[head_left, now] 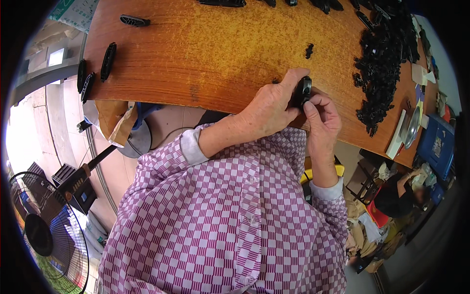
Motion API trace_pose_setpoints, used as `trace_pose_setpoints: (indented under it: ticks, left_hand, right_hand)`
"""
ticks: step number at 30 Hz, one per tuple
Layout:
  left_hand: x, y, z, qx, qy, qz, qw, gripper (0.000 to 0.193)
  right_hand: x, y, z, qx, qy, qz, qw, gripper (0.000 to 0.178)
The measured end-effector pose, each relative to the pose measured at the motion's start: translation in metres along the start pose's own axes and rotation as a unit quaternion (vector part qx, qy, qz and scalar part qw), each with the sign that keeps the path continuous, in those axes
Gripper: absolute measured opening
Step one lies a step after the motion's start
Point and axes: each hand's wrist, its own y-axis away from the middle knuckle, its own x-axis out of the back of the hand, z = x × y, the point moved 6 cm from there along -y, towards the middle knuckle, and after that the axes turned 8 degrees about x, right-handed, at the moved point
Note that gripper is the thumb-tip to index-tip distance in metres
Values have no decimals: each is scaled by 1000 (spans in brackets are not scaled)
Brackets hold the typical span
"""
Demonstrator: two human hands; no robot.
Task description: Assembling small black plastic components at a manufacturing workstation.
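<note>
Near the front edge of the table, a small, elongated black plastic part (306, 87) is held up between my two hands. My left hand (268, 109) grips it from the left, its index finger along the top and its thumb lower down. The thumb and fingers of my right hand (323, 116) are pinched together at the part's lower right end. Whether a second small piece sits in that pinch is hidden. A tiny black clip-like piece (309, 51) lies on the table just beyond my hands.
The wooden table (205, 54) bears a large heap of small black pieces (379, 73) at right. Long slatted black parts (108, 61) lie at its left end, others along the far edge. A metal dish (412, 128) stands far right. A fan (39, 235) is lower left; another person (396, 198) sits right.
</note>
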Motion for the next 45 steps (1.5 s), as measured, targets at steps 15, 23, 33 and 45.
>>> trace_pose_setpoints:
  ticks: [15, 23, 33, 45]
  left_hand:
    - [-1, 0, 0, 22, -4, -22, 1000, 72]
    - [-3, 0, -2, 10, -8, -21, 1000, 72]
    - [-3, 6, 8, -34, -19, -22, 999, 66]
    - [27, 50, 9, -35, -1, 16, 999, 54]
  right_hand:
    - [-1, -1, -2, -16, -58, -7, 998, 6]
    - [2, -3, -5, -23, -37, -16, 999, 4]
    - [-5, 1, -7, -36, -13, -12, 999, 28]
    - [-50, 28, -1, -23, -79, -91, 992, 30]
